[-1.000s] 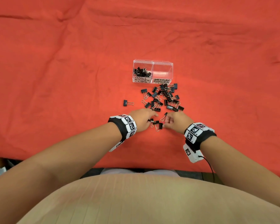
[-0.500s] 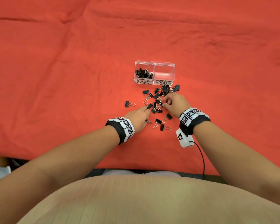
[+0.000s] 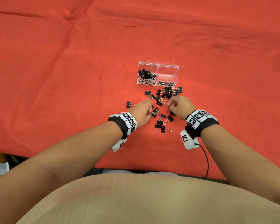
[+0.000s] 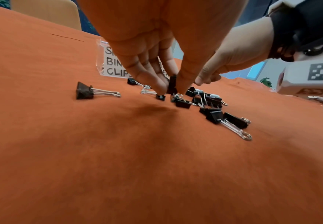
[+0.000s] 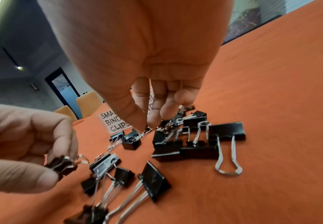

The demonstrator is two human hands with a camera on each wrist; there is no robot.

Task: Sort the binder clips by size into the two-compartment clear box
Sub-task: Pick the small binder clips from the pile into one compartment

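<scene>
While clips (image 3: 164, 101) lie scattered mid-cloth (image 3: 55, 78), just before box (image 3: 158, 73), pinch one small clip at a time by wire loop, lift clear of tangled neighbours, drop in near-left compartment; medium side holds none yet.
Left hand (image 3: 141, 113): pinches small clip between thumb and fingers, plain only in right wrist view.
Right hand (image 3: 179, 105): fingertips pinch at wire loop in pile; firm hold likely.
Head view alone shows box contents; wrist views alone show grips.
</scene>
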